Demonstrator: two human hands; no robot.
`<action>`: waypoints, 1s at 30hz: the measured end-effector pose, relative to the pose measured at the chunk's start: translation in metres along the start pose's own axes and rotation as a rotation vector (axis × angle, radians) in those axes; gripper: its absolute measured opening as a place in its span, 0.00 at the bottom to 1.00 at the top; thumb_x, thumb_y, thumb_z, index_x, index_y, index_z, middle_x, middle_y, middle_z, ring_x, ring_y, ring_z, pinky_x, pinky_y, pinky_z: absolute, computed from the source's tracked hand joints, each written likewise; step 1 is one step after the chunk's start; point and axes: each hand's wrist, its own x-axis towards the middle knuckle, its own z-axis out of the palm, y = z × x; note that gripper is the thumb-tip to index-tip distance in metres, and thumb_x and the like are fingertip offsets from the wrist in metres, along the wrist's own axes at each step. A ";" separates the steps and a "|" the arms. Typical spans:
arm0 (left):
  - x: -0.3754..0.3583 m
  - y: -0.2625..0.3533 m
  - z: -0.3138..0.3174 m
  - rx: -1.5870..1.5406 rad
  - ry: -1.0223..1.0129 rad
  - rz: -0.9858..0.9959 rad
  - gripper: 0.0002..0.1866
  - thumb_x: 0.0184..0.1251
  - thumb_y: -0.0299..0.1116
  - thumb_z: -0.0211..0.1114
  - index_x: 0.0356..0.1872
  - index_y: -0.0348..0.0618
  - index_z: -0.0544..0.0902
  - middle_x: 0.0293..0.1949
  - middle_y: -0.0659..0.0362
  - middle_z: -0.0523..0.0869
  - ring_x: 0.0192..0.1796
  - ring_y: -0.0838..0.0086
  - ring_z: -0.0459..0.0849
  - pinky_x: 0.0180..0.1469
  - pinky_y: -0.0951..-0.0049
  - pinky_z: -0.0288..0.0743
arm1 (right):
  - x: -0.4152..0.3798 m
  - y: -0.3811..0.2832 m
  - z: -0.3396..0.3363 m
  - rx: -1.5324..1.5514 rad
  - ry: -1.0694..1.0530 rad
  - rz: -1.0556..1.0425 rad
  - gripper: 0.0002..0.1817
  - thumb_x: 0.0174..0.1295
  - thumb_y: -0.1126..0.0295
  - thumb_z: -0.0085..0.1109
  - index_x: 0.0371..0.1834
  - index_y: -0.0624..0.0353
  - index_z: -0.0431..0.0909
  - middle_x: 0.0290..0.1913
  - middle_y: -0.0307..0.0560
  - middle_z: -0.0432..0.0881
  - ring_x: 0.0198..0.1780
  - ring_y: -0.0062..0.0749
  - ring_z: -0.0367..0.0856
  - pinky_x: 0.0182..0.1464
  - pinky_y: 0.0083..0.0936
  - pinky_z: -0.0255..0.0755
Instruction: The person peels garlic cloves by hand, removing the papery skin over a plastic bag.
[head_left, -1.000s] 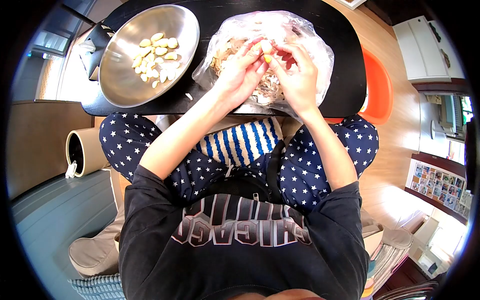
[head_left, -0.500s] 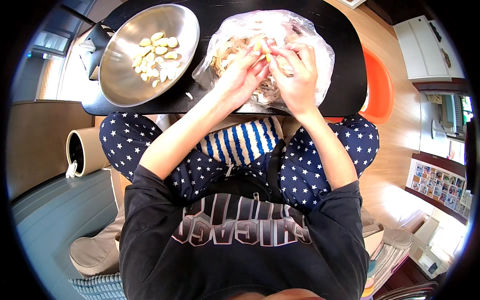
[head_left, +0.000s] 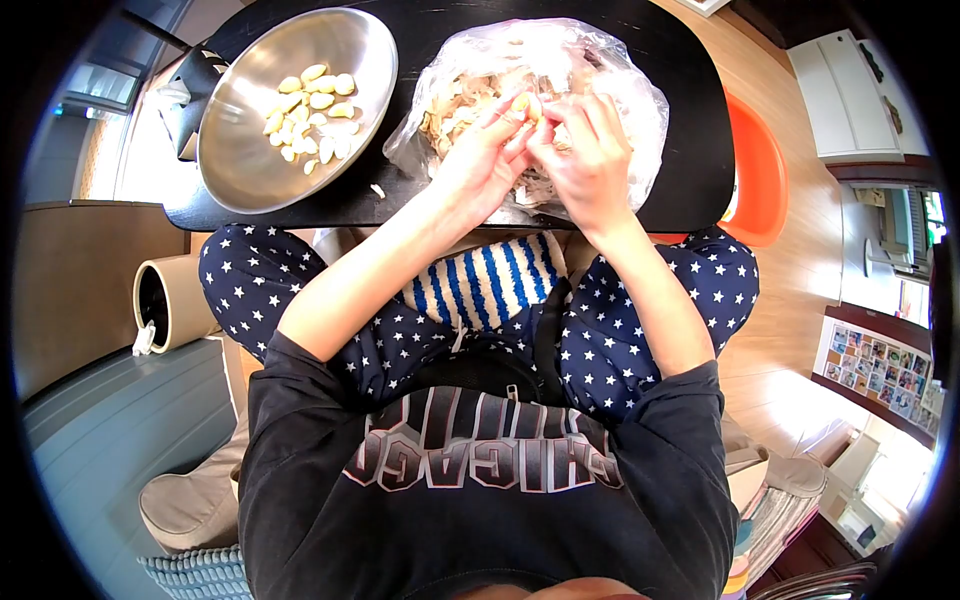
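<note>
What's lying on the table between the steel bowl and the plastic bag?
In the head view, one loose pale clove lies on the black table between the steel bowl and the plastic bag; otherwise that stretch is bare.

The table (head_left: 690, 120) is black. On it, the bowl (head_left: 250, 150) is silvery metal and holds pale yellow cloves (head_left: 310, 110). The bag (head_left: 620, 70) is clear, with beige and whitish peels (head_left: 460, 100) inside. The trousers (head_left: 650, 330) are navy with small white stars. The cloth (head_left: 480, 285) on the lap is cream with blue stripes. The shirt (head_left: 480, 500) is black with grey and white lettering. An orange thing (head_left: 755, 180) shows beyond the table, over a light wooden floor (head_left: 800, 260).
</note>
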 end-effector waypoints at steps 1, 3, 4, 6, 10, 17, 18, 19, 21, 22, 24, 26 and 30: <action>-0.002 0.000 0.002 -0.003 0.017 0.002 0.17 0.65 0.29 0.57 0.54 0.43 0.71 0.49 0.60 0.79 0.53 0.75 0.77 0.58 0.74 0.70 | 0.000 0.002 -0.001 0.010 -0.011 -0.001 0.11 0.40 0.79 0.65 0.30 0.62 0.77 0.31 0.46 0.76 0.35 0.38 0.75 0.36 0.28 0.72; -0.004 0.001 0.007 -0.007 0.034 0.002 0.16 0.66 0.29 0.56 0.53 0.42 0.71 0.49 0.59 0.79 0.53 0.74 0.77 0.58 0.74 0.71 | -0.001 0.004 -0.001 0.020 -0.023 0.001 0.12 0.40 0.80 0.65 0.30 0.62 0.77 0.31 0.46 0.76 0.35 0.38 0.75 0.36 0.28 0.72; -0.004 0.002 0.009 -0.005 0.081 0.003 0.15 0.66 0.28 0.55 0.54 0.41 0.71 0.49 0.58 0.79 0.52 0.74 0.78 0.57 0.74 0.72 | 0.000 0.005 -0.001 0.062 -0.022 0.009 0.12 0.40 0.80 0.64 0.31 0.62 0.77 0.30 0.46 0.76 0.35 0.37 0.75 0.37 0.27 0.72; -0.003 0.003 0.008 -0.002 0.129 0.004 0.15 0.67 0.28 0.54 0.54 0.40 0.70 0.48 0.57 0.79 0.52 0.73 0.78 0.56 0.75 0.73 | 0.001 0.004 0.000 0.106 -0.021 0.017 0.12 0.40 0.80 0.64 0.31 0.62 0.76 0.30 0.46 0.75 0.35 0.37 0.75 0.37 0.27 0.71; 0.001 0.003 0.004 -0.007 0.127 0.004 0.16 0.68 0.25 0.52 0.56 0.39 0.67 0.48 0.54 0.79 0.51 0.71 0.79 0.55 0.72 0.74 | 0.001 0.004 0.000 0.112 -0.060 0.045 0.12 0.40 0.80 0.64 0.30 0.63 0.76 0.28 0.45 0.74 0.33 0.37 0.74 0.37 0.26 0.70; -0.001 0.000 0.004 -0.003 0.128 0.002 0.17 0.67 0.24 0.53 0.56 0.39 0.66 0.47 0.54 0.79 0.48 0.73 0.81 0.50 0.75 0.77 | -0.001 0.005 0.001 0.104 -0.104 0.085 0.11 0.39 0.80 0.63 0.28 0.63 0.74 0.28 0.45 0.74 0.32 0.36 0.74 0.36 0.27 0.70; 0.000 -0.001 0.003 -0.003 0.128 0.002 0.17 0.67 0.24 0.53 0.56 0.39 0.66 0.47 0.54 0.79 0.48 0.73 0.81 0.50 0.75 0.77 | -0.002 0.005 0.001 0.103 -0.104 0.085 0.11 0.39 0.80 0.63 0.28 0.63 0.74 0.28 0.45 0.74 0.32 0.36 0.74 0.36 0.27 0.70; 0.000 -0.002 0.002 0.003 0.136 0.007 0.17 0.66 0.24 0.53 0.56 0.39 0.67 0.46 0.54 0.79 0.47 0.73 0.81 0.49 0.75 0.77 | -0.002 0.005 0.000 0.086 -0.109 0.075 0.12 0.39 0.80 0.64 0.29 0.63 0.74 0.28 0.45 0.74 0.32 0.36 0.74 0.36 0.27 0.70; 0.000 -0.002 0.003 0.009 0.144 0.011 0.17 0.66 0.24 0.54 0.55 0.39 0.67 0.46 0.54 0.80 0.47 0.74 0.81 0.48 0.75 0.77 | -0.003 0.004 0.000 0.068 -0.113 0.065 0.13 0.38 0.79 0.64 0.29 0.63 0.74 0.29 0.45 0.74 0.33 0.36 0.74 0.36 0.27 0.70; -0.001 -0.002 0.005 0.029 0.156 0.020 0.16 0.66 0.24 0.54 0.54 0.39 0.68 0.45 0.54 0.80 0.46 0.73 0.81 0.48 0.75 0.77 | -0.003 0.003 0.000 0.052 -0.118 0.060 0.13 0.38 0.79 0.64 0.29 0.63 0.73 0.29 0.46 0.74 0.34 0.37 0.74 0.37 0.28 0.70; -0.002 -0.002 0.006 0.050 0.169 0.029 0.16 0.66 0.23 0.54 0.54 0.38 0.69 0.45 0.54 0.80 0.46 0.73 0.81 0.48 0.75 0.77 | -0.004 0.003 0.001 0.037 -0.123 0.056 0.13 0.38 0.78 0.65 0.29 0.63 0.73 0.30 0.46 0.75 0.34 0.38 0.74 0.37 0.28 0.70; -0.002 -0.003 0.007 0.059 0.195 0.037 0.15 0.65 0.23 0.55 0.52 0.38 0.70 0.45 0.54 0.80 0.46 0.73 0.81 0.48 0.75 0.77 | -0.005 0.002 0.002 0.011 -0.127 0.057 0.14 0.38 0.76 0.65 0.30 0.63 0.73 0.31 0.47 0.75 0.37 0.39 0.74 0.39 0.29 0.70; -0.003 -0.002 0.011 0.058 0.215 0.044 0.15 0.65 0.24 0.55 0.52 0.38 0.69 0.44 0.54 0.80 0.45 0.73 0.81 0.48 0.75 0.77 | -0.006 0.001 0.003 -0.015 -0.125 0.058 0.14 0.38 0.76 0.65 0.31 0.63 0.73 0.32 0.47 0.75 0.37 0.40 0.74 0.40 0.30 0.71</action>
